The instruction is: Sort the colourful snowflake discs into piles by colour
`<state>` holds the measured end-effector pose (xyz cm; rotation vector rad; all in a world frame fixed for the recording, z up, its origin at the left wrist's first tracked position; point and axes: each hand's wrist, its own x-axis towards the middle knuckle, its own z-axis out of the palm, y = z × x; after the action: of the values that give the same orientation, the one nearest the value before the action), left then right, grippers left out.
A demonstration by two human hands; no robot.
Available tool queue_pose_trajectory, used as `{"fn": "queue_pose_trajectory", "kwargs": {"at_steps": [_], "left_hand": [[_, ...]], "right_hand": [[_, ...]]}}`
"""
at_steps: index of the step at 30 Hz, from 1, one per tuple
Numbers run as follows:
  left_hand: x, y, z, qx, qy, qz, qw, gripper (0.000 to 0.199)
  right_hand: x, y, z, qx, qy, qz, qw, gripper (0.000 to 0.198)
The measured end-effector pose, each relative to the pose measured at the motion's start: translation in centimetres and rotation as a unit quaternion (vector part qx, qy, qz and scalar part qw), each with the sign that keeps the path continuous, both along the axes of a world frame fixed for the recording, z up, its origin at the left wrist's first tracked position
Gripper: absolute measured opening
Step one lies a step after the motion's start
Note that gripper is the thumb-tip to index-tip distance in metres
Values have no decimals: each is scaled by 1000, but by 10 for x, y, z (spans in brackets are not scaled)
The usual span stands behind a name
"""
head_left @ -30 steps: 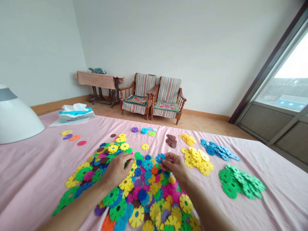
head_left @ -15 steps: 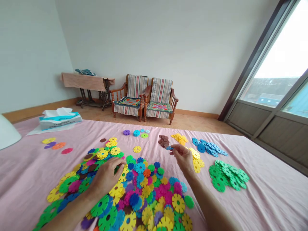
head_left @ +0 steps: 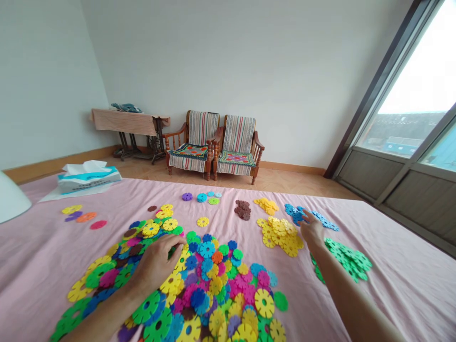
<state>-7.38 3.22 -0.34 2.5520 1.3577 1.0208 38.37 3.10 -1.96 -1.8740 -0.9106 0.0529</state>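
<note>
My left hand (head_left: 161, 259) rests on the left part of a big mixed pile of notched plastic discs (head_left: 215, 285). Its fingers are curled with thumb and forefinger close together; whatever they hold, if anything, is hidden. Farther right, my right hand (head_left: 312, 230) reaches over the pile of blue discs (head_left: 326, 221), fingertips down at its left part and somewhat apart, with no disc visible between them. Beside that hand lie a yellow disc pile (head_left: 280, 233) and a green disc pile (head_left: 349, 260), the green one partly covered by my right forearm.
Brown discs (head_left: 242, 210) and a smaller yellow heap (head_left: 266, 205) lie toward the far edge. Single discs, including a purple one (head_left: 187, 196) and a pink one (head_left: 99, 224), are spread on the pink cloth (head_left: 135, 194). A tissue box (head_left: 89, 179) stands at the left.
My right hand has moved right, from beside the brown discs to the blue pile. The blue disc it pinched before no longer shows in its fingers. My left hand has barely moved.
</note>
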Motion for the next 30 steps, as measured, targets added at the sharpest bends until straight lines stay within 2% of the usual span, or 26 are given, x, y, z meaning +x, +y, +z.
{"fn": "queue_pose_trajectory", "kwargs": {"at_steps": [3,5,8,11,15,18,21,23,25,27,30], "left_hand": [[0,0,0,-1,-2,3,1000,18],[1,1,0,-3,-6,4,1000,18],[2,1,1,-5,-10,4,1000,17],[3,-1,3,-11,-9,-2,1000,17],[6,-8,8,-20,-9,-21,1000,17],[10,-13,11,-26,-6,-41,999,15],[15,-18,13,-41,-5,-65,997,15],[18,-21,13,-62,-14,-78,995,17],[19,-23,14,-86,-28,-90,992,18],[20,-25,16,-106,-45,-107,988,20],[21,-27,18,-118,-64,-123,983,21]], "right_hand": [[-19,-4,2,-13,14,7,1000,49],[-41,-7,6,-15,15,45,999,43],[-88,-14,15,-16,13,154,988,33],[-138,-26,25,-19,9,268,963,25],[-188,-52,37,-13,-29,369,929,21],[-211,-77,46,-18,-78,472,878,21],[-227,-98,53,-49,-139,577,803,43],[-233,-105,56,-76,-177,609,770,54],[-235,-106,56,-92,-203,602,767,48],[-232,-102,54,-96,-213,574,785,36],[-223,-95,50,-83,-212,538,811,28]]}}
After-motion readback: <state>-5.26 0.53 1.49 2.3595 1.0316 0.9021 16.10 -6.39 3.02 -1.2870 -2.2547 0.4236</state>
